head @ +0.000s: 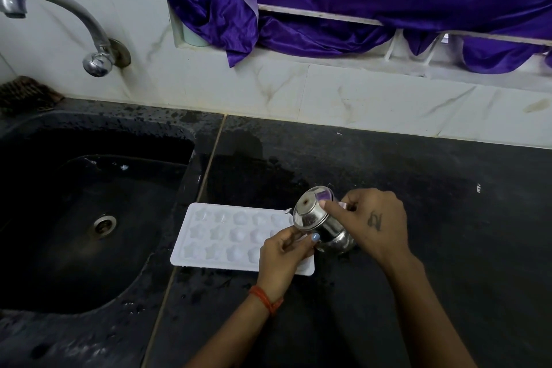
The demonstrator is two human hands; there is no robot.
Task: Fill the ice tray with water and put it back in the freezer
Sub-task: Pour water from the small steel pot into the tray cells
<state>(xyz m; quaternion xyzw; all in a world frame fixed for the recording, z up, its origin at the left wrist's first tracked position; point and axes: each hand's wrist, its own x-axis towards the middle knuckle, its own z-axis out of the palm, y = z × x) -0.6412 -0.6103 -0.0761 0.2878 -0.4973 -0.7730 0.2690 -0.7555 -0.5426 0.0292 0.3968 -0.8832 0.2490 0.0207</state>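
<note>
Both hands hold a steel pot (321, 225) tipped over the white ice tray (227, 236), likely pouring water. The tray lies flat on the table (418, 188), sink (89, 218) at nine o'clock.

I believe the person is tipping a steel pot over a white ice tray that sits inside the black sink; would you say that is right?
Not quite. The head view shows the white ice tray lying on the black countertop, to the right of the black sink, not inside it. The rest holds: the right hand and left hand tip the steel pot over the tray's right end.
</note>
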